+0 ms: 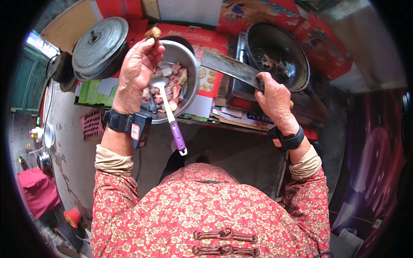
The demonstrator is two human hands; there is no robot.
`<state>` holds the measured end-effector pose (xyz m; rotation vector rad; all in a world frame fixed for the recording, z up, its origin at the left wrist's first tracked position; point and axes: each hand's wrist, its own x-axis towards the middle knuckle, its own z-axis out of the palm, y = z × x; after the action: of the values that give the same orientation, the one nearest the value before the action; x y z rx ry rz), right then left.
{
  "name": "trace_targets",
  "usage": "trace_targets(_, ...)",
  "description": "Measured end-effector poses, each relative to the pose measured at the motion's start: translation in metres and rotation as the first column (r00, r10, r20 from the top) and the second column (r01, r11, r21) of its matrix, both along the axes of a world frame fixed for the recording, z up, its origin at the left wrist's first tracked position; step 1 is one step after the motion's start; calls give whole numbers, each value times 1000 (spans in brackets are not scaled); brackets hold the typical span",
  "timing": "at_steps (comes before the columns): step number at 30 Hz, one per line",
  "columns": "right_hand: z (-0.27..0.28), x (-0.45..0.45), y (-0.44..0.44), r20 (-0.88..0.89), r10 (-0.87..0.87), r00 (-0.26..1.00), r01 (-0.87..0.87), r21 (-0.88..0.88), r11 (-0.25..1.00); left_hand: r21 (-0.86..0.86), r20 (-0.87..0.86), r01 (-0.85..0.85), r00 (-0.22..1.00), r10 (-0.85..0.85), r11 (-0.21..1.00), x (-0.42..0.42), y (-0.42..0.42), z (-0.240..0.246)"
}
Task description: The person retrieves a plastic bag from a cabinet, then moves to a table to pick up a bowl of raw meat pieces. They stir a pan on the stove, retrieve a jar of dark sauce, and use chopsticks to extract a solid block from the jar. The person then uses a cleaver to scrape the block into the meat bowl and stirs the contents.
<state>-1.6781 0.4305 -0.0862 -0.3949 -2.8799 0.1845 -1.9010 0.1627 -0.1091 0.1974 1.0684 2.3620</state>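
Between the thumb and fingers of my left hand [142,59] is a small brown knob, probably ginger root [153,33], with a pale cut face. Below that hand stands a stainless steel basin [192,74] of chopped raw meat [176,87], partly hidden by my wrist. A metal serving spoon with a purple handle [176,133] rests in the basin, its handle hanging over the near rim. My right hand [276,96] grips a kitchen cleaver [230,66], its broad blade pointing left between the basin and a dark wok [306,58].
The wok sits on a stove [240,51] and holds a little shiny liquid with dark bits. A lidded metal pot [100,48] stands at the left. Red printed cardboard [206,37] covers the table behind the basin. A green packet [93,93] lies near the left edge.
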Motion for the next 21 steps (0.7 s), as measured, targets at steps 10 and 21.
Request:
trace_targets(10,-58,-61,-115,-144,-141,980,-28,-790,612,20,425,107,899,-105,994,12,-60,-105)
trace_targets(21,-90,-109,-222,-40,121,992,-127,-203,971,194,438,169,866,-240,966,-15,-110,-117)
